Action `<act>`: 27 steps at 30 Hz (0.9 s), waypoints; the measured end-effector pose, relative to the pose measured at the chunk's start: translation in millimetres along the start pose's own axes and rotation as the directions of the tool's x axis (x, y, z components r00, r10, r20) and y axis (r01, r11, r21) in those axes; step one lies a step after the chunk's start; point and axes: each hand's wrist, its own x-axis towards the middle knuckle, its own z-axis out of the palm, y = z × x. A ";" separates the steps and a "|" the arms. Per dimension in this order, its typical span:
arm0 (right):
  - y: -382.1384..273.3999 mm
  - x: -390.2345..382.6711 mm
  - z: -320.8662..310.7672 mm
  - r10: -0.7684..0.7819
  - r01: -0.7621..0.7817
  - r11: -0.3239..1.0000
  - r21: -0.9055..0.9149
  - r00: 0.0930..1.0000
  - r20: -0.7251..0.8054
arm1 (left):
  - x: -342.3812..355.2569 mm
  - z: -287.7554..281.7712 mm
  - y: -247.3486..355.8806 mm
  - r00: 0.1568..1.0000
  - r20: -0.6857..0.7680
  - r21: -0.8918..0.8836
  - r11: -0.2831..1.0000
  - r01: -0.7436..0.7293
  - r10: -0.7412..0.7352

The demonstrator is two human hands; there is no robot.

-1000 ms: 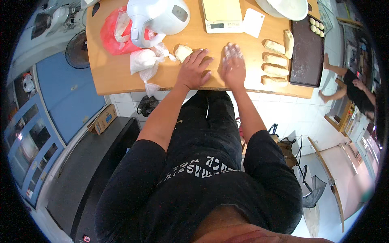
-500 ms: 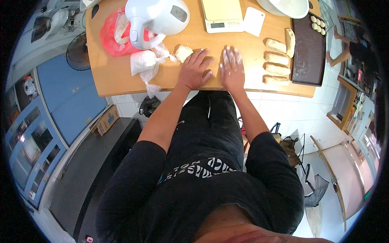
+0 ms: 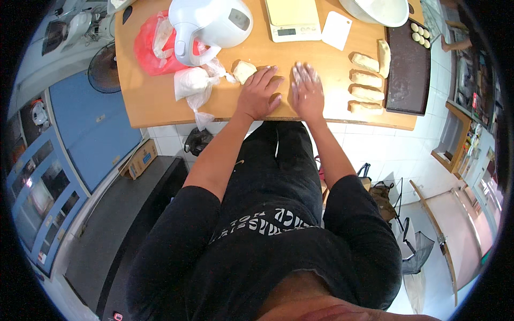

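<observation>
Dough lump: lay on the table, just beyond the left fingertips, near but apparently not touching; pale, rounded, roughly cut.
Handling, lump: judged soft, light and somewhat tacky; would dent under a pinch. Best lifted by cupping from the sides and beneath, with floured fingers.
Piece under right palm: hidden by the hand; could not tell its shape, or whether any dough was there at all.
Left hand: flat on the table, palm down, fingers spread and pointing away from the body; released, gripping nothing.
Right hand: also flat, palm down, fingers together and dusted white with flour; pressing on the table surface, not clenched; whether it covered dough, could not tell.
Hands, relation: side by side at the near table edge, close but apart.
Shaped pieces: several oblong rolls in a column to the right of the right hand, one standing crosswise at the top; apart from both hands.
Tray: dark, just beside the rolls, with small dough balls at its far corner.
Flour bag: clear, knotted, left of the lump.
Kettle: white, beyond the bag.
Scale: far edge, beside a white scraper.
</observation>
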 end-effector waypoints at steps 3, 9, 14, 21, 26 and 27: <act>9.3 -17.8 -12.0 0.094 -0.094 0.995 -0.026 0.996 -0.008 | -3.1 0.8 -1.8 1.000 -0.013 -0.004 1.000 0.001 -0.002; 20.2 27.6 -5.7 0.262 -0.293 0.943 -0.159 0.946 -0.189 | 2.5 1.3 -2.9 1.000 0.013 -0.002 1.000 -0.017 0.017; -3.2 -14.3 -15.8 0.038 -0.039 0.999 0.001 0.989 0.145 | -1.5 0.9 -3.3 1.000 0.028 -0.011 1.000 0.007 -0.007; 45.0 28.0 8.2 0.194 -0.223 0.968 -0.113 0.955 -0.225 | 1.5 1.6 -5.1 0.999 0.033 -0.015 1.000 -0.002 0.003; -5.3 5.7 5.1 -0.011 0.024 0.997 -0.074 0.986 0.164 | -1.8 5.6 -6.1 1.000 0.029 -0.020 1.000 0.009 -0.008; -10.0 -7.0 -2.7 -0.011 0.014 1.000 -0.012 0.980 0.197 | -1.2 5.6 -7.1 0.999 0.032 -0.020 1.000 0.018 -0.017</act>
